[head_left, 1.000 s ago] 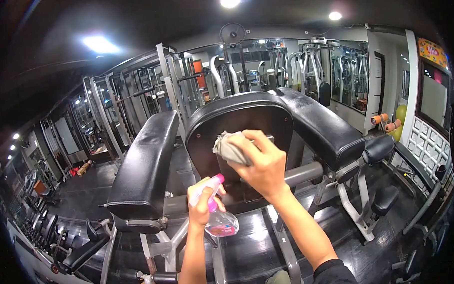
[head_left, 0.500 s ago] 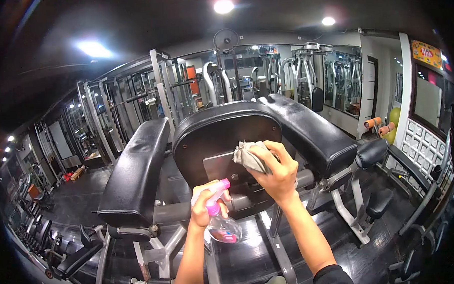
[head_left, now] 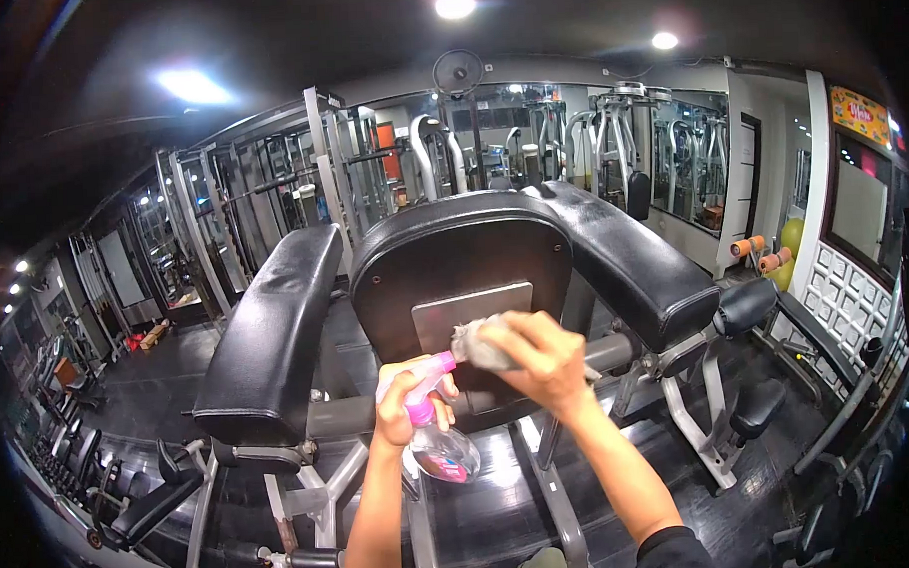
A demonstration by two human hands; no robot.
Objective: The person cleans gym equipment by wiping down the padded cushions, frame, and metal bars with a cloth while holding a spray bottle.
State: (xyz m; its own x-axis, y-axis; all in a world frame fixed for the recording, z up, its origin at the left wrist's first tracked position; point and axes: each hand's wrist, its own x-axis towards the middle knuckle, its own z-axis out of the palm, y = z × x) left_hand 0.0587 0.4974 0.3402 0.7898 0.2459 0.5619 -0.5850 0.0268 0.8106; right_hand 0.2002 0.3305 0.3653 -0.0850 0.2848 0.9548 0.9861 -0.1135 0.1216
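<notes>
My left hand [head_left: 407, 400] is wrapped round the neck of a spray bottle [head_left: 444, 453] with a pink trigger head and a clear body. In my right hand [head_left: 543, 361] is a bunched grey cloth [head_left: 482, 343], somewhat blurred, held just in front of the metal plate [head_left: 446, 314] on the back of a black padded backrest [head_left: 463, 249]. The bottle's nozzle points toward the cloth, close to it. Whether the cloth touches the plate I cannot tell. My right hand covers the plate's lower right part.
Long black pads flank the backrest, one at left [head_left: 271, 330] and one at right [head_left: 629, 263]. Grey frame tubes [head_left: 553, 511] stand below on the dark floor. A bench [head_left: 751, 309] is at right, and racks [head_left: 321, 178] line the back before mirrors.
My right hand and the cloth have moved down from the upper right of the plate, uncovering its top edge. The left hand still holds the bottle, nearly in place.
</notes>
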